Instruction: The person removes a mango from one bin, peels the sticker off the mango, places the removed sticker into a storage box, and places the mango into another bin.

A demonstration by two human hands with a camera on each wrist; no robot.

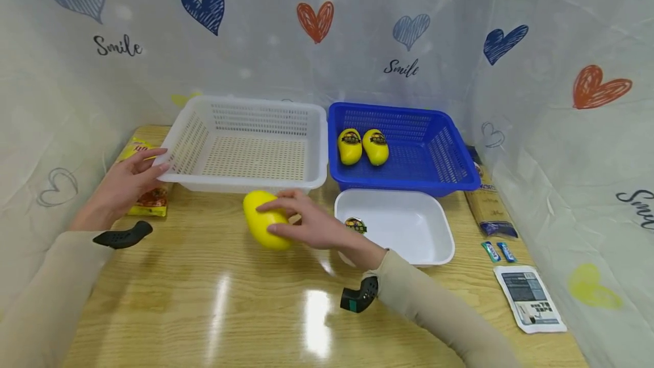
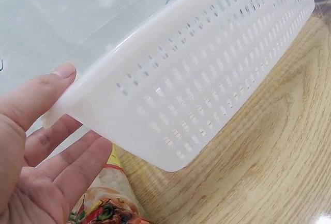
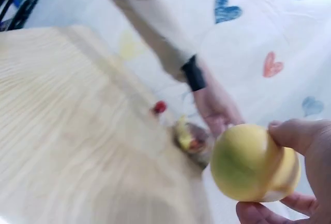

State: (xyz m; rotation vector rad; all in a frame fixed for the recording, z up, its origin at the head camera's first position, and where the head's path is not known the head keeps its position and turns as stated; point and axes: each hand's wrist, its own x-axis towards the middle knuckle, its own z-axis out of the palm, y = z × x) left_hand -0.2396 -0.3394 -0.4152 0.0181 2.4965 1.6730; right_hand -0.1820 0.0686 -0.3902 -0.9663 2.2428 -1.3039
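A smooth yellow mango [image 1: 261, 226], partly covered by the clamped fingers of the right hand [image 1: 317, 223], is being held over the table [image 1: 189, 277]. Beyond the wrist [image 1: 367, 251], a dark label [image 1: 355, 224] is being partly hidden; the white basket [image 1: 245, 182] is being pinched by the left hand [image 1: 128, 183].

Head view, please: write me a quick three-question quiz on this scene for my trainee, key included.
1. How many labelled fruits lie in the blue basket?
2. True or false: the left hand holds the rim of the blue basket.
3. What does the right hand hold? A: a wrapped candy; B: a yellow fruit; C: a snack bag.

Key:
1. Two.
2. False; it holds the white basket by its rim.
3. B.
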